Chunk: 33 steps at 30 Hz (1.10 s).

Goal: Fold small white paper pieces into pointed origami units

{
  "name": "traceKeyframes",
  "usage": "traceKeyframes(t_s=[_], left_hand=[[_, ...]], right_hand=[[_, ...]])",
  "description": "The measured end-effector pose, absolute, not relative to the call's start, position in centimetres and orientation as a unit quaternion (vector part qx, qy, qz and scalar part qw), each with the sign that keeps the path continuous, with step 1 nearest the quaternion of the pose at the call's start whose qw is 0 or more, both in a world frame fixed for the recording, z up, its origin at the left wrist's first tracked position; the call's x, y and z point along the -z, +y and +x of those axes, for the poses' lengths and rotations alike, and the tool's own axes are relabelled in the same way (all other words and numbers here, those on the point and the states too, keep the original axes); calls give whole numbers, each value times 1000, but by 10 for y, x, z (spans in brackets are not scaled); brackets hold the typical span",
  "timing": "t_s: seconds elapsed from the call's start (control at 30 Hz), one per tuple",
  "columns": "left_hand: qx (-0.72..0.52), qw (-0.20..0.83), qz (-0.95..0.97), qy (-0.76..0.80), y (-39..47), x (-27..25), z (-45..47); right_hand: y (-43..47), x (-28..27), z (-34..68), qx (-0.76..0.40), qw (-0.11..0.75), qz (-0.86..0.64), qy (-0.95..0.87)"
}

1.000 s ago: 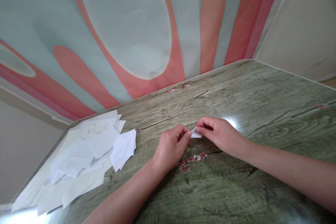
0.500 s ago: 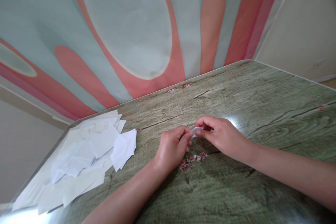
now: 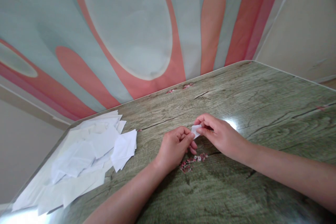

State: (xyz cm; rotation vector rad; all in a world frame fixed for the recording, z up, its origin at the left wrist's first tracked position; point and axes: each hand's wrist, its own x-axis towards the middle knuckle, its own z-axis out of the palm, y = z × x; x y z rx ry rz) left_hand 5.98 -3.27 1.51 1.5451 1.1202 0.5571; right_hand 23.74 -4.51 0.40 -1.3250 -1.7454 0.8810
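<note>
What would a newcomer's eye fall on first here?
The coral-and-grey patterned backdrop fills the upper view, behind the wood-grain table. Over the table, the left hand and right hand pinch a small white paper piece. A heap of white papers lies at the table's left end.

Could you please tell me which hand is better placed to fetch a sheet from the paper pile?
Probably the left hand: it is nearer the paper pile than the right hand is, though both currently pinch the small white paper.
</note>
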Motion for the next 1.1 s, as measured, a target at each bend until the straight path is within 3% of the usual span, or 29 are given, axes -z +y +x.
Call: traceKeyframes(t_s=[0.23,0.53,1.1], left_hand=[[-262,522,669,460,-29,-14,57],[-319,642,530,453,-18,-18,52],[-274,708,518,393,-13,-24,37]], right_hand=[[-48,-6,236,-379,338,-493,-707],[-43,-1,238,-301,394,-442,-748],[-37,-3,244,-519,352,-469,-622]])
